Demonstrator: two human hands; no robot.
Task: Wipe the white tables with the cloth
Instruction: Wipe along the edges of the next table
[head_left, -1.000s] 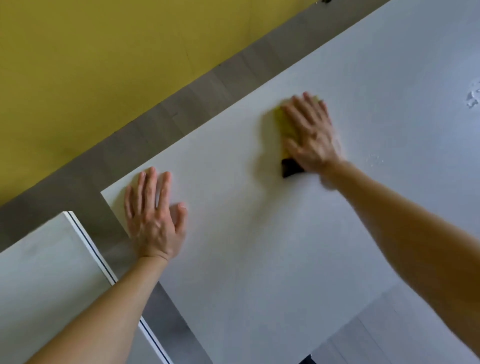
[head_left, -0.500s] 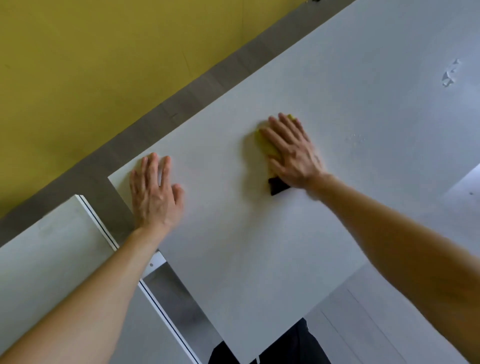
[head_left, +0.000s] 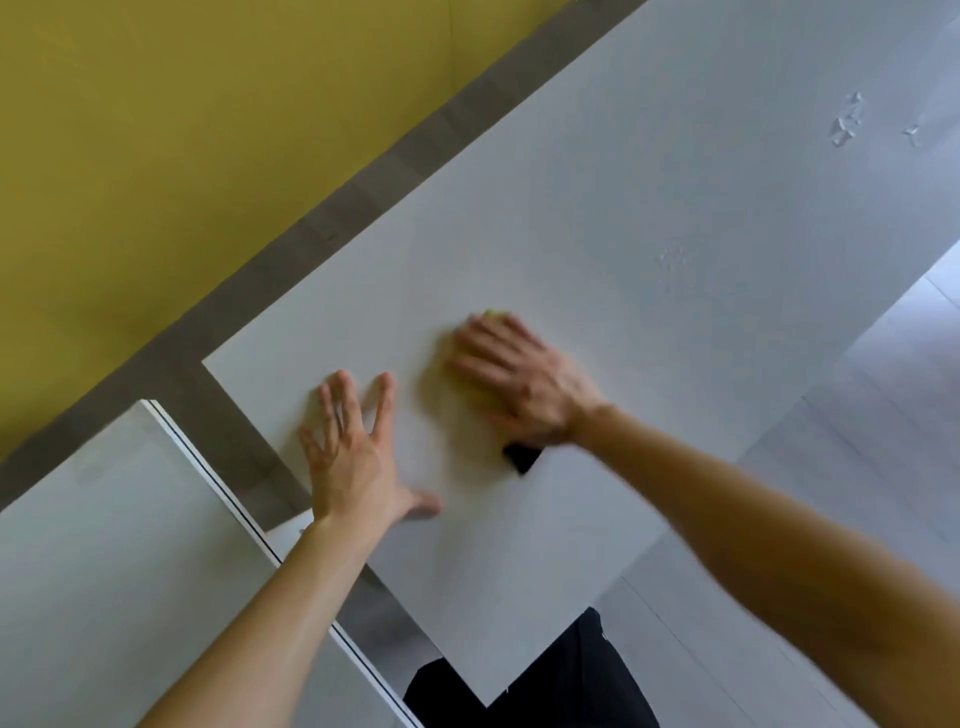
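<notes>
Wall (head_left: 182, 130): yellow, upper left. 
Floor (head_left: 363, 187): a grey strip running diagonally between wall and counters.

Side counter (head_left: 104, 545): white with a dark edge line, lower left. It is set just beside the main counter with a narrow gap between them.

Left hand (head_left: 358, 457): forearm reaches up from the bottom edge, palm down over the counter near its left corner. The fingers are straight and fanned, the thumb is thrown out to the right, and the grip holds nothing. Whether the palm touches the surface cannot be told.

Counter (head_left: 623, 234): a large white top, lying diagonally across the view.

Cloth (head_left: 521, 458): yellow with a black corner, lying flat on the counter just right of the left hand. It is mostly covered, with yellow showing past the fingertips.

Right hand (head_left: 524, 384): arm enters from the lower right. The hand is palm down on the cloth, fingers straight and pressing rather than curled round it. Motion-blurred.

Droplets (head_left: 674, 258): a faint patch on the counter beyond the right hand.

Flecks (head_left: 844, 124): small and pale, far right, well apart from the cloth.

Clothing (head_left: 561, 686): dark, below the near corner.
</notes>
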